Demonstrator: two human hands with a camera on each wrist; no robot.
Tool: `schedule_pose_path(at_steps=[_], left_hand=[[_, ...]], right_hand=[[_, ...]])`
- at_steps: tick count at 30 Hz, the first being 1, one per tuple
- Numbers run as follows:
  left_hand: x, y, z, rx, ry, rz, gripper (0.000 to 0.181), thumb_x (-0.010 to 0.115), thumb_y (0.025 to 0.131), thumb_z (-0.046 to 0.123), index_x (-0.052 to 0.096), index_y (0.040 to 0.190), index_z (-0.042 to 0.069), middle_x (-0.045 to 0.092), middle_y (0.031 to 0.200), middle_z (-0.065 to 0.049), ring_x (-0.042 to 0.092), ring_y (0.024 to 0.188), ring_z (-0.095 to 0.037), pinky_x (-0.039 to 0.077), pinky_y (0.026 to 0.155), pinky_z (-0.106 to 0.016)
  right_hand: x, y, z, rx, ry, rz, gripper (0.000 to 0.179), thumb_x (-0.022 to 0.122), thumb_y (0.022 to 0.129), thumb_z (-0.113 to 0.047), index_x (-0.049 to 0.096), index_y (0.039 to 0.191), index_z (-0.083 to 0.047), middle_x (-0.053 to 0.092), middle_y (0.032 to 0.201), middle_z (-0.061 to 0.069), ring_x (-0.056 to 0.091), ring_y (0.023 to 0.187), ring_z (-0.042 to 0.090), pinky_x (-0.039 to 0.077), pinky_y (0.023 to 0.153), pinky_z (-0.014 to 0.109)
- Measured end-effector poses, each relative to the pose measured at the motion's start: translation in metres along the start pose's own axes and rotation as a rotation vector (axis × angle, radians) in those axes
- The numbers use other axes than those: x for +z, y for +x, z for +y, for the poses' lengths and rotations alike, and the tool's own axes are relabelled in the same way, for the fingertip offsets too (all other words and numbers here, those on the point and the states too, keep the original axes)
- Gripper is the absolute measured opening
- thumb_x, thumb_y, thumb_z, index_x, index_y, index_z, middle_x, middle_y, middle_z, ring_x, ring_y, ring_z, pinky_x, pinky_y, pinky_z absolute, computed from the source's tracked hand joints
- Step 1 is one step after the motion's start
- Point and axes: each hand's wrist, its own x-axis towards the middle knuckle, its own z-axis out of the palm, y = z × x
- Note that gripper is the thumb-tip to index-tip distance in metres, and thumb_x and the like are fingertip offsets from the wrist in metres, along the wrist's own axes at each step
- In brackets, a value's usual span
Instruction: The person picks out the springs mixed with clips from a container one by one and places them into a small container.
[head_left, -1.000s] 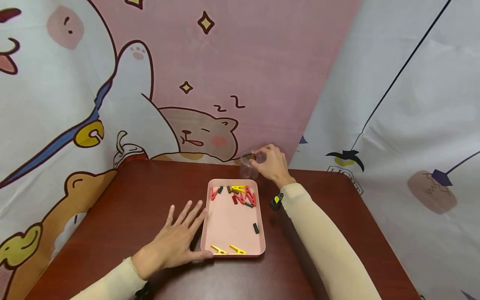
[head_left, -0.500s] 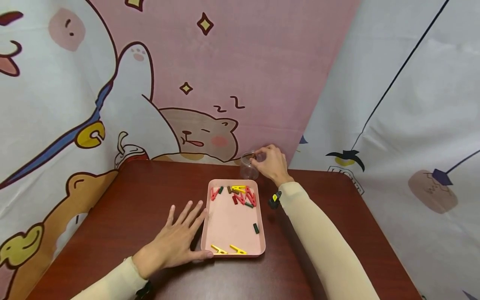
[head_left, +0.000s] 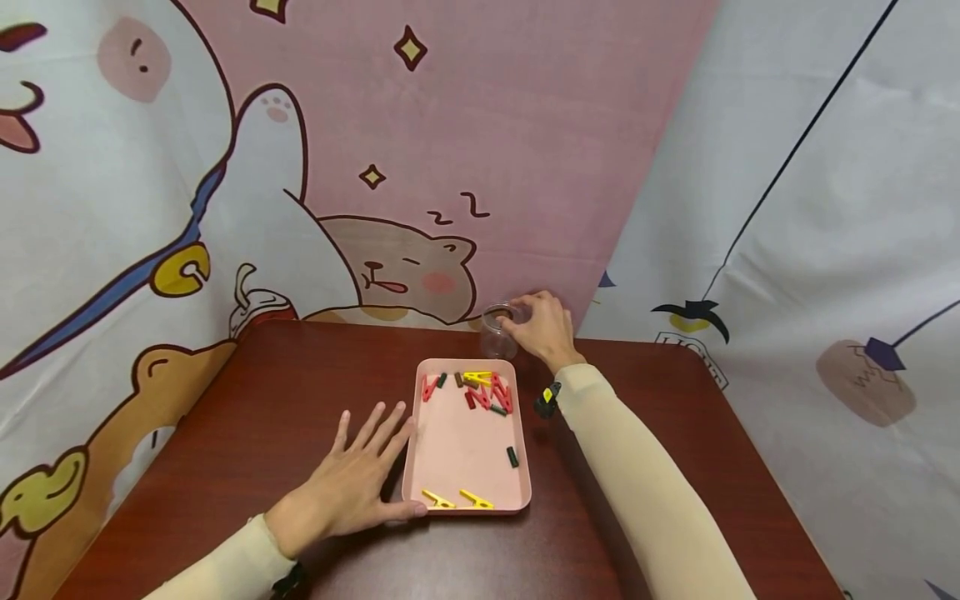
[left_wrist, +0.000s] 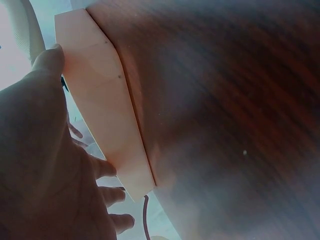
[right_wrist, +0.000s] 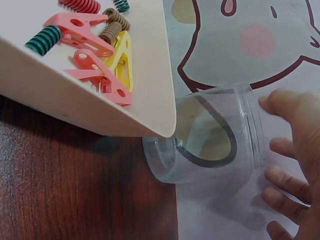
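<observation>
My right hand (head_left: 543,330) is at the mouth of a clear plastic jar (head_left: 497,337), standing upright at the back of the table. In the right wrist view its fingertips (right_wrist: 280,147) are spread close beside the jar's rim, with nothing between them; no loose pieces show inside the jar. My left hand (head_left: 348,483) lies spread against the left side of a pink tray (head_left: 457,450), its thumb on the near left corner. The tray holds several red clothespins (head_left: 429,387), yellow clothespins (head_left: 476,499), green springs (head_left: 512,457), brown springs (right_wrist: 111,32) and red springs (head_left: 469,400).
A dark reddish-brown table (head_left: 300,392) bears the tray and jar. Directly behind the jar rises a cloth backdrop (head_left: 562,150) with cartoon animals. The tray's far edge sits just in front of the jar.
The right fingertips have shifted slightly at the jar's mouth, and the right forearm has moved a little leftward. The left hand and tray have stayed in place.
</observation>
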Motion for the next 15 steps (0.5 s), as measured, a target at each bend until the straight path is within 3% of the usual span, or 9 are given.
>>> schedule_pose_path(at_steps=[6, 15], left_hand=[[0.0000, 0.0001, 0.0003, 0.000, 0.006, 0.002, 0.128, 0.061, 0.093, 0.100, 0.036, 0.184, 0.012, 0.022, 0.196, -0.015, 0.023, 0.182, -0.049, 0.017, 0.136, -0.090], [-0.0008, -0.0001, 0.0010, -0.006, 0.000, -0.010, 0.129, 0.060, 0.093, 0.100, 0.035, 0.184, 0.012, 0.022, 0.197, -0.015, 0.021, 0.182, -0.049, 0.016, 0.136, -0.091]], right_hand=[[-0.0009, -0.0024, 0.0010, 0.023, 0.006, -0.021, 0.065, 0.088, 0.098, -0.063, 0.080, 0.148, -0.022, 0.071, 0.150, 0.014, 0.065, 0.148, 0.040, 0.047, 0.127, 0.070], [-0.0015, -0.0047, 0.0023, 0.025, 0.026, -0.015, 0.067, 0.085, 0.100, -0.066, 0.079, 0.149, -0.021, 0.070, 0.153, 0.014, 0.063, 0.150, 0.040, 0.044, 0.130, 0.070]])
